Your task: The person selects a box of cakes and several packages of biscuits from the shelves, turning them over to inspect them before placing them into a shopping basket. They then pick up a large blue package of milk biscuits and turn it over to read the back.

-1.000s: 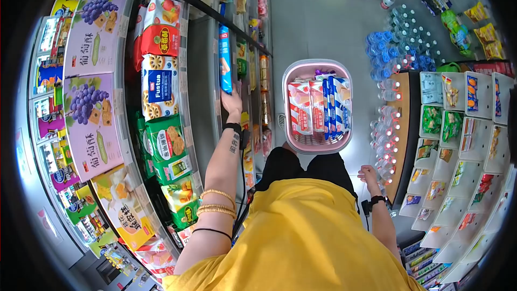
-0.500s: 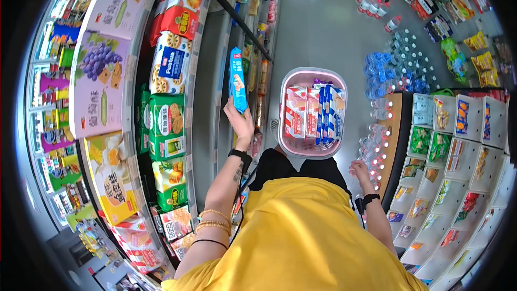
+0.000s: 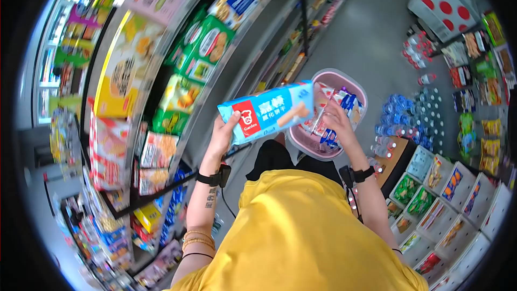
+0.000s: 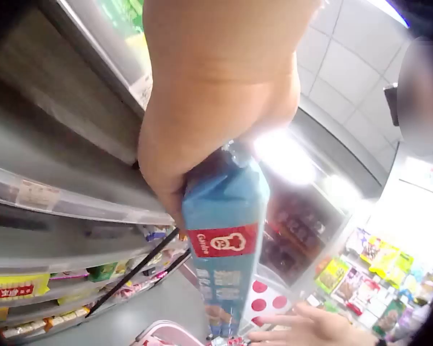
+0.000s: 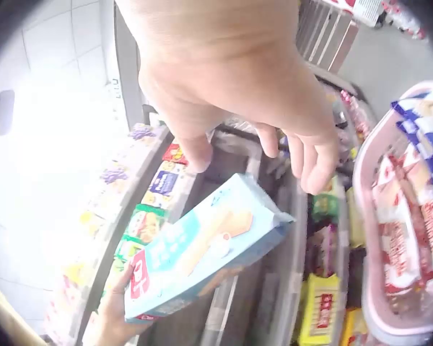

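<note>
A light blue biscuit packet (image 3: 269, 112) with a red label is gripped at its near left end by the left hand (image 3: 222, 133), thumb on its face. In the left wrist view the left hand (image 4: 216, 122) pinches the top end of the packet (image 4: 227, 249). The right hand (image 3: 340, 124) is off the packet's far end, over the pink basket (image 3: 362, 94). The right wrist view shows the right hand (image 5: 238, 101) with fingers spread and relaxed above the packet (image 5: 209, 245), not touching it. Red-and-white and blue-and-white packets (image 5: 400, 238) lie inside the basket (image 5: 368, 274).
Shelves of biscuits, with a green packet (image 3: 210, 43) and a yellow box (image 3: 126, 70), rise on the left. Bottles (image 3: 401, 113) stand on the floor at the right, beside a white snack rack (image 3: 458, 194). A dark post (image 3: 303, 11) edges the shelving.
The left hand has brought the blue packet away from the shelf, toward the basket, and turned it sideways. The right hand has risen from the side to near its far end. The head view has turned.
</note>
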A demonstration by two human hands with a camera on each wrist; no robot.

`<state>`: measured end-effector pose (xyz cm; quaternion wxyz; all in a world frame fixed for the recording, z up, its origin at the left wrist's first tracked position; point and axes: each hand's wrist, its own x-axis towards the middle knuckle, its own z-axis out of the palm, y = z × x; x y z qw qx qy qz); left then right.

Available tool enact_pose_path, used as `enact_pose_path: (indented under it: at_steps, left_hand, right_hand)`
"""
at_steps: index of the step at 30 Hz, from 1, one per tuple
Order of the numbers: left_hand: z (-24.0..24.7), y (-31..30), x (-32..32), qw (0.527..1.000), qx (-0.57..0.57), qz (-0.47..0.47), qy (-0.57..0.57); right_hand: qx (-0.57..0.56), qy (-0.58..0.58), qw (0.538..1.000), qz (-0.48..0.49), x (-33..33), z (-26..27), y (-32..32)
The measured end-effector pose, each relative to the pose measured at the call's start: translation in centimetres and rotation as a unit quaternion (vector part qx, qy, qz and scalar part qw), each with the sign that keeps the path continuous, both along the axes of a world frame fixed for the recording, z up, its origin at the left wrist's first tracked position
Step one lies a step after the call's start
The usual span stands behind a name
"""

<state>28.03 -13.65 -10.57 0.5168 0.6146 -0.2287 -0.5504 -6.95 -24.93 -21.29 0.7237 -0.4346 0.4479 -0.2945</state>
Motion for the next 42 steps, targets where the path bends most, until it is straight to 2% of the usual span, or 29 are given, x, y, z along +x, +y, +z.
enact_pose_path:
  at_steps: [1,4,6,7,9,12,15,16,19,20,24,27,28,31,35,42]
  left_hand:
    - [0.4,2.0,0.1,1.000,0.004,0.008,0.008]
    - [2.6,7.6,-0.5,0.998,0.009,0.059,0.015]
    - [4.9,10.9,-1.2,0.994,0.014,0.111,0.013]
    - [4.4,13.2,-0.4,0.992,-0.005,0.115,0.047]
    - [6.2,16.7,-0.3,0.992,-0.009,0.124,0.013]
    - [8.6,21.2,-0.4,0.991,-0.013,0.108,-0.081]
    - [9.2,25.1,0.3,0.984,-0.024,0.132,-0.118]
    - [9.1,26.3,0.7,0.979,-0.029,0.141,-0.145]
    - [10.0,29.0,1.5,0.951,-0.054,0.171,-0.254]
    - [10.9,29.8,1.7,0.930,-0.035,0.177,-0.321]
    - [9.9,33.9,3.1,0.868,-0.099,0.225,-0.432]
    - [9.6,35.7,3.4,0.867,-0.149,0.304,-0.366]
    - [9.7,36.3,3.7,0.866,-0.149,0.305,-0.367]
    - [10.3,38.2,5.4,0.860,-0.166,0.238,-0.420]
    - [10.6,39.8,7.0,0.871,-0.209,0.173,-0.409]
    - [10.9,39.9,8.4,0.832,-0.269,0.162,-0.458]
  right_hand:
    - [0.011,-0.037,0.999,0.014,1.3,1.2,-0.2]
    - [0.072,-0.187,0.967,0.159,3.7,3.6,0.4]
    - [0.066,-0.181,0.964,0.184,5.0,6.0,2.0]
    - [0.059,-0.179,0.962,0.197,5.7,7.2,2.6]
    - [0.030,-0.160,0.959,0.233,6.8,9.1,3.4]
    - [-0.036,-0.137,0.952,0.270,8.6,11.3,4.9]
    - [-0.132,-0.119,0.929,0.324,10.7,13.0,6.4]
    - [-0.115,-0.127,0.928,0.332,11.4,13.6,6.9]
    - [-0.187,-0.089,0.908,0.365,14.2,15.7,8.9]
    - [-0.220,-0.067,0.901,0.367,15.4,16.9,9.5]
    - [-0.392,-0.099,0.839,0.364,20.3,18.1,11.3]
    - [-0.444,-0.081,0.815,0.365,22.8,18.7,12.7]
    - [-0.440,-0.079,0.820,0.357,23.5,18.9,13.3]
    - [-0.457,-0.078,0.815,0.347,24.7,18.9,14.3]
    - [-0.484,-0.085,0.799,0.347,25.4,19.5,15.0]
    - [-0.500,-0.125,0.791,0.328,25.7,19.8,15.3]
